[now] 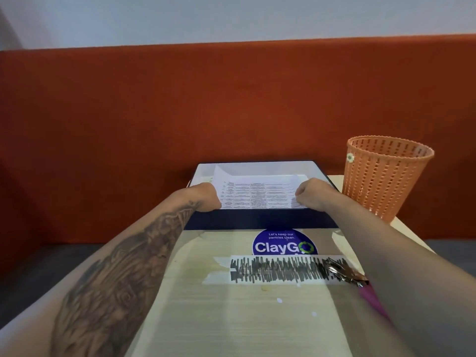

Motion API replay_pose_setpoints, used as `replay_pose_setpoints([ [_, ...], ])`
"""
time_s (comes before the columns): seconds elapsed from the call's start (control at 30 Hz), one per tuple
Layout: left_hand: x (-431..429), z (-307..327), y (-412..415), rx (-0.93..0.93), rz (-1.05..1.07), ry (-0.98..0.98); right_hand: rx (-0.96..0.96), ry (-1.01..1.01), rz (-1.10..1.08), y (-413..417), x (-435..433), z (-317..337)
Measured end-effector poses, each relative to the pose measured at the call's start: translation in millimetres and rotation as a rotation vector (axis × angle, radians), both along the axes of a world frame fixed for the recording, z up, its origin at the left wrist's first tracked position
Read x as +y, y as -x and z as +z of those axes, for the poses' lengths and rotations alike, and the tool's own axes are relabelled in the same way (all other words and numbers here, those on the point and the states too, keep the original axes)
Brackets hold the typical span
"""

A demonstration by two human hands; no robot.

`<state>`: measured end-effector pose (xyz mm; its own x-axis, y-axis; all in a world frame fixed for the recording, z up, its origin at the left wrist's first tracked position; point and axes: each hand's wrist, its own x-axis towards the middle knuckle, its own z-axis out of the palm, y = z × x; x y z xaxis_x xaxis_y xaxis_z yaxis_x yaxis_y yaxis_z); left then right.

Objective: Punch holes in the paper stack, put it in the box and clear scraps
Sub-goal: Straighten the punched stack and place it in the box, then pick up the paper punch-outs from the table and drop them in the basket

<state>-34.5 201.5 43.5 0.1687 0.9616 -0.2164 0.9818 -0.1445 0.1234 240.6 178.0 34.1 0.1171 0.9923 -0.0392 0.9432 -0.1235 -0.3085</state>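
Note:
A printed paper stack [257,193] lies inside the open dark-blue box [260,219] at the far end of the table. My left hand [207,195] grips the stack's left edge and my right hand [313,193] grips its right edge, both inside the box. The far part of the stack curls up against the box's back wall. A metal hole punch with a pink handle [345,275] lies on the table at the right, partly hidden by my right forearm. Small white paper scraps [279,300] dot the tabletop nearer to me.
An orange plastic mesh basket [386,176] stands at the table's far right corner, beside the box. A blue round sticker [284,244] and a white strip with black scribbles [278,270] are on the pale wooden table [231,325]. An orange padded wall rises behind.

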Motion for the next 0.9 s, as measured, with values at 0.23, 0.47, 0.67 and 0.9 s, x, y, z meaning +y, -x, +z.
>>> replay_pose_setpoints([
  [0.23,-9.0,6.4,-7.1,-0.010,0.063,-0.028,0.022,-0.059,0.029,-1.8,-0.2,-1.3],
  [0.47,-45.8,3.1,-6.8,-0.351,0.031,-0.518,0.141,-0.521,0.291,3.6,-61.3,-0.2],
  [0.67,-118.7,-16.6,-32.3,-0.527,-0.165,-0.414,0.124,-0.398,0.442,3.2,-131.2,-16.9],
  [0.9,-160.7,-51.6,-45.9,-0.576,-0.233,-0.243,-0.016,-0.242,0.406,-15.7,-164.5,-41.1],
])
